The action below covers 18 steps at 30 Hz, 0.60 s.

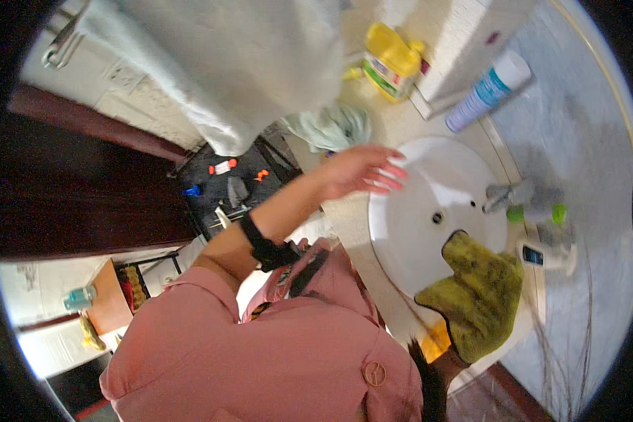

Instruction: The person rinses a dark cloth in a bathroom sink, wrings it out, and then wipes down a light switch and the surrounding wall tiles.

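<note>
My left hand (364,171) is over the left rim of the white washbasin (399,225), its fingers stretched out and slightly blurred, with nothing in them. A black watch (264,247) is on that wrist. An olive-green cloth (482,295) with a dark edge lies across the near rim of the basin. My right hand does not show; a brownish patch beside the cloth may be my forearm, and I cannot tell whether the hand is under the cloth. The grey tap (510,196) stands at the basin's right side.
A yellow jug (392,67) and a spray can (489,91) stand beyond the basin. By the tap are a green-capped container (536,212) and a pale bottle (550,256). A pale green cloth (337,128), a hanging white sheet (225,56) and a black surface (214,193) with small items are leftward.
</note>
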Motion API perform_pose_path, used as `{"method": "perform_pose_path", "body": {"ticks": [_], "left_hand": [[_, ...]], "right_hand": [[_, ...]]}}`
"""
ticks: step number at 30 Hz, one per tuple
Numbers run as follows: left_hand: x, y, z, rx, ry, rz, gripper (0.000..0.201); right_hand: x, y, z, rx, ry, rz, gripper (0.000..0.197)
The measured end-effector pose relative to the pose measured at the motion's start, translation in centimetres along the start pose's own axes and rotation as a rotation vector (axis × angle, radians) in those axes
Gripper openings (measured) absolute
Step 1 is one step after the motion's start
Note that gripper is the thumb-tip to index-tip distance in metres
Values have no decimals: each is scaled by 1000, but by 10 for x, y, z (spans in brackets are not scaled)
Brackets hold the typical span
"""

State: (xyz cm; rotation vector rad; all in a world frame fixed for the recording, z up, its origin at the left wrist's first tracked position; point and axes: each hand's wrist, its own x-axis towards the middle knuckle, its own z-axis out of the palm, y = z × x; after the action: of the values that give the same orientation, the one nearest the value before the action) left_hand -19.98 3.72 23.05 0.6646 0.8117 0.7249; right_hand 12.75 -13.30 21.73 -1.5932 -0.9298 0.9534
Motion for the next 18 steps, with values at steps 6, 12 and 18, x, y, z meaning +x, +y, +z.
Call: {"method": "perform_pose_path", "body": {"ticks": [6, 12, 18], "left_hand": [[-15, 36, -9, -39, 51, 86, 42], [-4, 43, -1, -18, 19, 111, 40], [26, 33, 34, -160, -142, 54, 38]], "right_hand": [[-14, 2, -9, 31, 93, 15, 44], [-13, -2, -11, 58, 157, -11, 45], [-4, -4, 7, 89, 185, -57, 45]]}}
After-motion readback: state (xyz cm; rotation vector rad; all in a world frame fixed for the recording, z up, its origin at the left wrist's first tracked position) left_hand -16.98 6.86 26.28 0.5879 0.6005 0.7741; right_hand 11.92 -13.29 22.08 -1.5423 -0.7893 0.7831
